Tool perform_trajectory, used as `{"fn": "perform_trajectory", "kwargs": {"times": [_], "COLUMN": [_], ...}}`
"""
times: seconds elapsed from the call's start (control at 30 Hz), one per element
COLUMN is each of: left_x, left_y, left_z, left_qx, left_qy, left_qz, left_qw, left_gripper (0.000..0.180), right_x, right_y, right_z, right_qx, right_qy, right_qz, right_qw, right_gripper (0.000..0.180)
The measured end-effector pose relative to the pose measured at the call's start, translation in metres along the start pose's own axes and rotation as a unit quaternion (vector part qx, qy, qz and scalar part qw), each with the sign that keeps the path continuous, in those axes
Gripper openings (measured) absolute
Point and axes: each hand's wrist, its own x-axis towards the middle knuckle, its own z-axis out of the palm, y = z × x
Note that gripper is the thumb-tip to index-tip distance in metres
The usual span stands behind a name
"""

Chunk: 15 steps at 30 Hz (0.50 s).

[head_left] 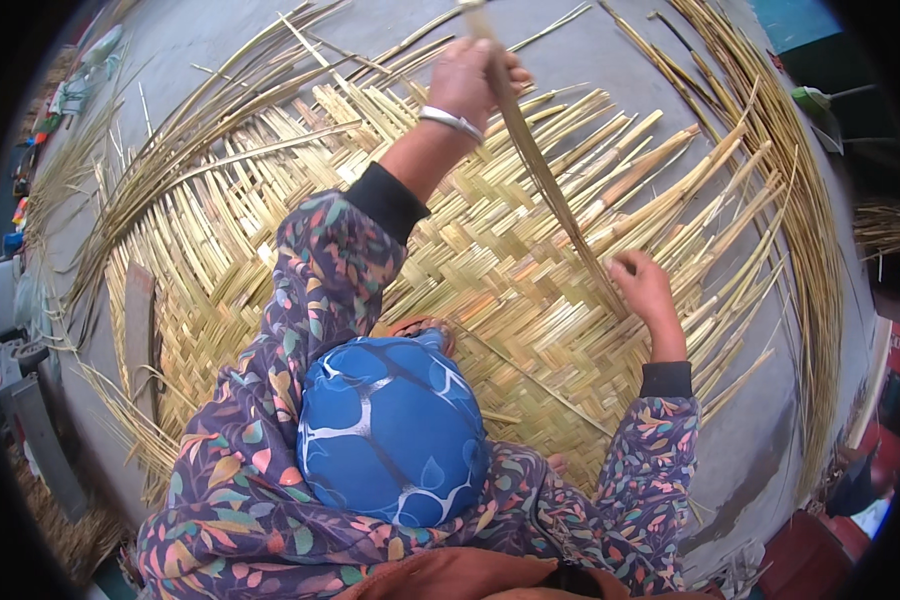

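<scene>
A large herringbone mat (550,340) of split, flattened reeds lies under my arms, its loose strip ends fanning out at the far and right sides. My left hand (465,82), with a silver bangle at the wrist, is raised over the far side and closed round a long reed strip (545,175). The strip slants down to the right, its lower end against the weave. My right hand (648,292) is low over the mat's right part, fingers curled in at the strip's lower stretch. Blue patterned cloth (390,430) over what looks like my bent knee covers the near middle.
Bundles of long thin reeds (800,230) lie along the right side, and more loose reeds (170,170) lie at the far left. A flat wooden board (140,330) rests on the mat's left edge. Grey floor (740,460) surrounds the mat.
</scene>
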Motion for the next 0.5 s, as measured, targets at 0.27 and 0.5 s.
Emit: {"fn": "perform_trajectory", "kwargs": {"times": [0.27, 0.5], "left_x": [-0.111, -0.102], "left_y": [-0.013, -0.041], "left_z": [0.095, 0.078], "left_qx": [0.343, 0.573], "left_qy": [-0.314, -0.223], "left_qz": [0.165, 0.180], "left_qw": [0.870, 0.768], "left_gripper": [0.012, 0.013], "right_x": [-0.033, -0.048], "right_y": [-0.120, -0.114], "right_z": [-0.088, -0.043], "right_qx": [0.706, 0.567], "right_qy": [0.026, 0.192], "right_qz": [-0.195, -0.231], "right_qw": [0.680, 0.767], "right_gripper": [0.043, 0.029]}}
